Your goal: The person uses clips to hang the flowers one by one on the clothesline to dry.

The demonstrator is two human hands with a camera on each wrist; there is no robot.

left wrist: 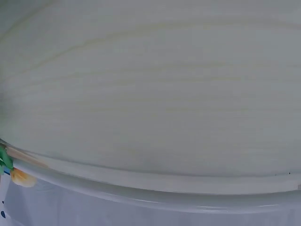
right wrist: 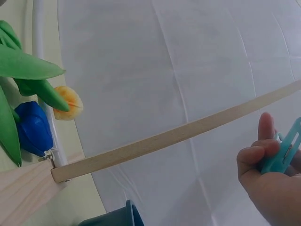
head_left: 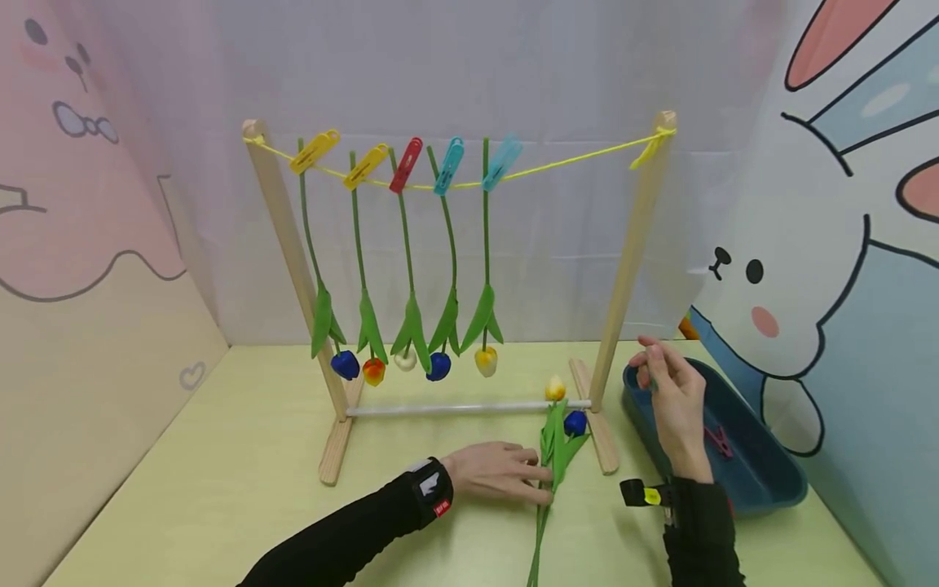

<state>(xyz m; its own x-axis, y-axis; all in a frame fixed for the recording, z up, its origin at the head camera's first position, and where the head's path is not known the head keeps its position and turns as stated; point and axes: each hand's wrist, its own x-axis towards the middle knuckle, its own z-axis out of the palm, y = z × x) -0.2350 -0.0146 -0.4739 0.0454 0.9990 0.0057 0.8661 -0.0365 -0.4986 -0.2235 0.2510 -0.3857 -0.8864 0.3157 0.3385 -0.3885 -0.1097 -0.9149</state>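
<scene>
Two artificial tulips, one yellow tulip [head_left: 555, 389] and one blue tulip [head_left: 575, 423], lie on the table with their green stems toward me. Across those stems reaches my left hand [head_left: 499, 473], its fingers spread and loosely bent; whether they touch the stems is hard to tell. My right hand [head_left: 673, 399] is raised over the blue basin [head_left: 763, 481]. Between its thumb and fingers it holds a teal clothespin [right wrist: 284, 153], mostly hidden in the head view. In the left wrist view only part of the yellow tulip [left wrist: 22, 178] shows, at the edge.
Behind the hands stands a wooden frame [head_left: 634, 253] with a yellow string [head_left: 565, 163]. Several tulips hang upside down from it, held by yellow, red and blue clothespins [head_left: 406, 165]. A pink clothespin [head_left: 719, 441] lies in the basin. A white rod [head_left: 455, 408] joins the frame's feet.
</scene>
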